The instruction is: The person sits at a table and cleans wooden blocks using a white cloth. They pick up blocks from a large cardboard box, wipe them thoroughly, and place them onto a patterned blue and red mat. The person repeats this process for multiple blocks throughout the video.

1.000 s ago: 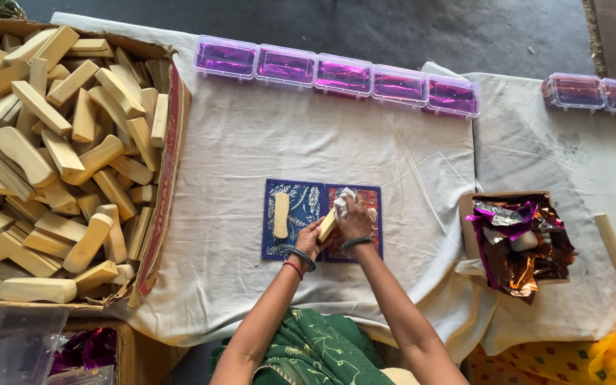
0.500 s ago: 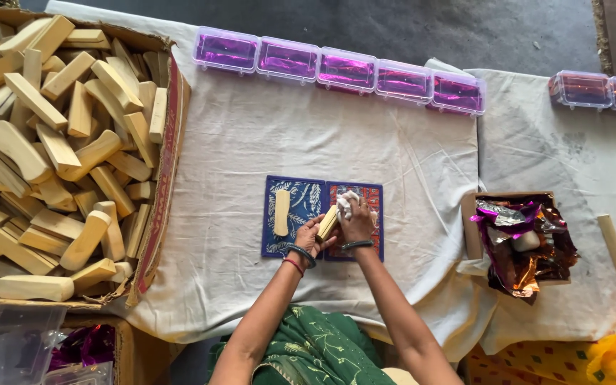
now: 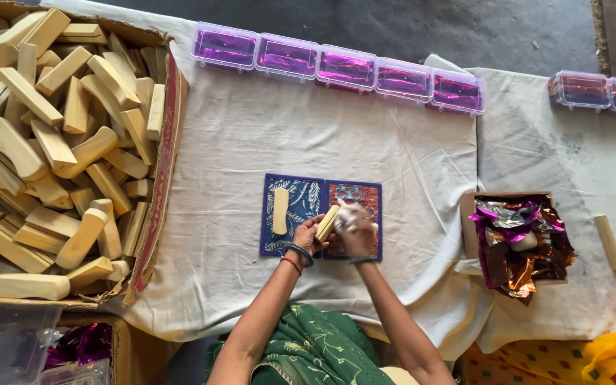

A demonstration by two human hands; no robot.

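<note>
Left hand (image 3: 309,235) grips wood block (image 3: 326,223) tilted up, exposing face; right hand (image 3: 356,229) clutches white wad (image 3: 346,214) against it. Spare block (image 3: 280,211) on mat (image 3: 301,203), within reach.

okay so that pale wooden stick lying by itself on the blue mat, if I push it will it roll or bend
The wooden stick looks flat-sided and lies flat on the blue mat, so it would probably slide, not roll. It appears solid and stiff, so bending seems unlikely. Probably fairly light, given its slim shape.
</note>
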